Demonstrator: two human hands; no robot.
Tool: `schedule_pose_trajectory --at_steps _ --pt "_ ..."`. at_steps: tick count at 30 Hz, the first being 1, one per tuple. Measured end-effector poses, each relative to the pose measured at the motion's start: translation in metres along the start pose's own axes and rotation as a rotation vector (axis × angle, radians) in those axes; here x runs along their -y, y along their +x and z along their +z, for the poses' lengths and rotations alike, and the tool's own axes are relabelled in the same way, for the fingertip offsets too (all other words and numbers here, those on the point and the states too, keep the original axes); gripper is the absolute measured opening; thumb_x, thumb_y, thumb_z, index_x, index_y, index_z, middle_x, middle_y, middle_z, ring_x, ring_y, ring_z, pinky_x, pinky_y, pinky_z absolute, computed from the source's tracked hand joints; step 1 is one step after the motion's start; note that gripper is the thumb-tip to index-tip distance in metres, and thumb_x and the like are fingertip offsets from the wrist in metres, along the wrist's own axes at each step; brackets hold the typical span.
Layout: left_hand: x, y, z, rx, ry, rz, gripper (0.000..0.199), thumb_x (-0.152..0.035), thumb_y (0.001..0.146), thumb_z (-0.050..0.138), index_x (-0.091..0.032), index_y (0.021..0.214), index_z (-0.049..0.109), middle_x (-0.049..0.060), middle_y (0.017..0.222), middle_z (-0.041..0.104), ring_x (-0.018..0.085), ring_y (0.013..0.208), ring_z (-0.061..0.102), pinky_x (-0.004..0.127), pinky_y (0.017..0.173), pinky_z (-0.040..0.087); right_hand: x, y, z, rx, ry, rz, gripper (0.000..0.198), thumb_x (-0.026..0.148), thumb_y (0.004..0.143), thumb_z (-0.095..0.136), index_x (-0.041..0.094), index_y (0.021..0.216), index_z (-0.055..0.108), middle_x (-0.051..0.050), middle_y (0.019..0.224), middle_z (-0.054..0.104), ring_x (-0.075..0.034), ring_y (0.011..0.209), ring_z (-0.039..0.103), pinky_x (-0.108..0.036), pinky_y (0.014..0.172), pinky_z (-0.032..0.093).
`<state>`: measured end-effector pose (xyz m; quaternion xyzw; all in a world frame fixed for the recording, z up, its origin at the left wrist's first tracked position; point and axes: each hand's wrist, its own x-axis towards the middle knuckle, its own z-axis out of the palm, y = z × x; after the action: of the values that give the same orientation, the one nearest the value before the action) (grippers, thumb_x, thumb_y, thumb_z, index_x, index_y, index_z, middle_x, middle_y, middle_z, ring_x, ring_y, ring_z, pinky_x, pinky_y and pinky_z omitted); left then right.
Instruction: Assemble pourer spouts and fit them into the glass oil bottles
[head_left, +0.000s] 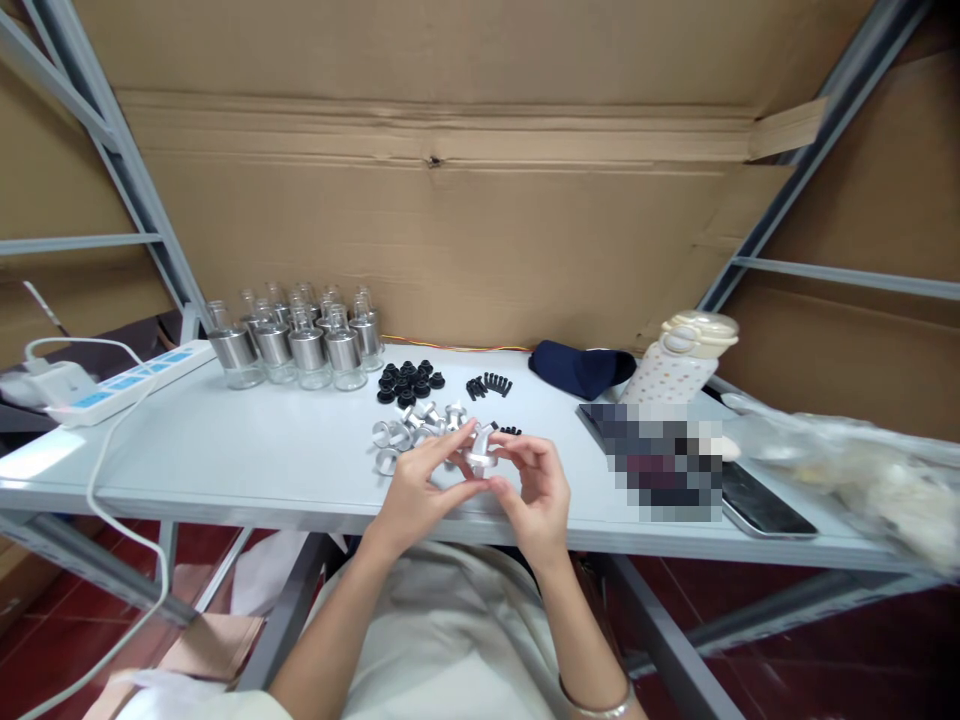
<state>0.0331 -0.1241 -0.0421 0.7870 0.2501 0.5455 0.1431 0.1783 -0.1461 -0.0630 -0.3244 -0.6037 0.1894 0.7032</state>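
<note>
Just above the table's front edge, a silver bottle spout (481, 458) is held between my two hands. My left hand (426, 492) pinches it from the left with thumb and fingertips. From the right, my right hand (541, 492) closes thumb and fingers around its side; a dark bit shows by these fingertips, too small to make out. Several more silver spouts (397, 436) lie in a loose group behind my left hand. Beyond them sit several black ring-shaped stoppers (409, 380). Small black tubes (491, 384) lie in a cluster right of the stoppers, with a few more partly hidden behind my right hand.
Glass bottles with metal sleeves (307, 348) stand at the back left. A white power strip (135, 385) with a cable lies far left. On the right are a navy cap (581, 370), a dotted tumbler (671, 365), a phone (765, 503) and a plastic bag (862, 480). Cardboard (465, 250) walls the back.
</note>
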Motion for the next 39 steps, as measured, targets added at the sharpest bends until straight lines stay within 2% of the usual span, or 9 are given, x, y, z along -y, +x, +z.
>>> schedule_pose_trajectory --at_steps 6,17,21,24,28,30,33,36,39 --pt "0.002 0.0 0.002 -0.004 0.015 -0.011 0.05 -0.037 0.082 0.067 -0.022 0.128 0.055 0.007 0.097 0.073 0.015 0.072 0.067 0.029 0.077 0.054 0.001 0.003 -0.002 0.022 -0.059 -0.018 0.009 0.019 0.08 0.065 0.022 0.089 0.065 -0.007 0.097 0.071 -0.02 0.092 0.067 -0.034 0.083 0.054" --pt "0.001 0.001 0.004 0.013 -0.015 0.045 0.049 -0.031 0.085 0.063 -0.024 0.132 0.05 0.006 0.095 0.07 0.012 0.067 0.062 0.023 0.061 0.053 0.001 0.007 -0.007 0.093 -0.056 0.015 0.014 0.024 0.082 0.064 0.026 0.093 0.073 -0.007 0.099 0.072 -0.021 0.096 0.066 -0.037 0.084 0.053" --pt "0.003 -0.001 0.005 -0.013 0.018 0.089 0.054 -0.031 0.083 0.066 -0.026 0.133 0.047 0.007 0.104 0.066 0.012 0.069 0.063 0.022 0.058 0.052 0.0 0.009 -0.007 0.024 0.007 0.02 0.012 0.027 0.081 0.066 0.025 0.089 0.074 -0.007 0.095 0.073 -0.022 0.093 0.068 -0.038 0.084 0.054" --pt "0.001 0.003 -0.008 -0.048 0.049 0.057 0.045 -0.033 0.084 0.064 -0.024 0.126 0.053 0.011 0.119 0.061 0.011 0.072 0.065 0.022 0.058 0.053 0.0 0.01 -0.006 -0.105 0.057 0.044 0.012 0.032 0.08 0.067 0.024 0.085 0.074 -0.007 0.091 0.074 -0.022 0.09 0.069 -0.037 0.08 0.055" --pt "-0.001 0.03 -0.05 -0.126 0.27 -0.067 0.024 -0.028 0.092 0.05 -0.018 0.111 0.062 0.007 0.106 0.067 0.014 0.081 0.065 0.022 0.065 0.051 0.001 0.011 -0.005 -0.103 0.079 0.064 0.013 0.033 0.079 0.068 0.022 0.082 0.074 -0.008 0.09 0.073 -0.021 0.088 0.069 -0.036 0.078 0.055" --pt "0.005 0.053 -0.07 -0.013 0.432 -0.146 0.026 -0.024 0.094 0.044 -0.018 0.112 0.062 0.007 0.108 0.067 0.017 0.091 0.065 0.025 0.074 0.051 0.002 0.011 -0.004 -0.081 0.092 0.057 0.01 0.029 0.079 0.068 0.022 0.083 0.074 -0.008 0.09 0.073 -0.02 0.087 0.068 -0.035 0.078 0.055" --pt "0.025 0.092 -0.084 0.303 0.637 -0.234 0.036 -0.013 0.091 0.037 -0.02 0.12 0.058 0.007 0.118 0.064 0.02 0.102 0.063 0.03 0.086 0.048 0.003 0.012 -0.003 -0.077 0.101 0.035 0.009 0.026 0.079 0.068 0.023 0.085 0.074 -0.007 0.09 0.072 -0.019 0.087 0.068 -0.033 0.077 0.055" --pt "0.054 0.127 -0.078 0.689 0.782 -0.317 0.039 -0.012 0.087 0.045 -0.017 0.124 0.056 0.011 0.125 0.062 0.024 0.11 0.06 0.031 0.089 0.045 0.002 0.011 -0.003 -0.071 0.086 0.034 0.01 0.026 0.079 0.068 0.023 0.085 0.074 -0.007 0.091 0.073 -0.02 0.088 0.069 -0.034 0.078 0.056" --pt "0.081 0.148 -0.066 0.849 0.854 -0.326 0.043 -0.011 0.082 0.052 -0.015 0.125 0.055 0.014 0.129 0.059 0.024 0.114 0.057 0.029 0.091 0.043 0.001 0.01 -0.004 -0.077 0.059 0.06 0.011 0.027 0.079 0.067 0.021 0.085 0.074 -0.009 0.092 0.074 -0.023 0.092 0.069 -0.037 0.081 0.056"
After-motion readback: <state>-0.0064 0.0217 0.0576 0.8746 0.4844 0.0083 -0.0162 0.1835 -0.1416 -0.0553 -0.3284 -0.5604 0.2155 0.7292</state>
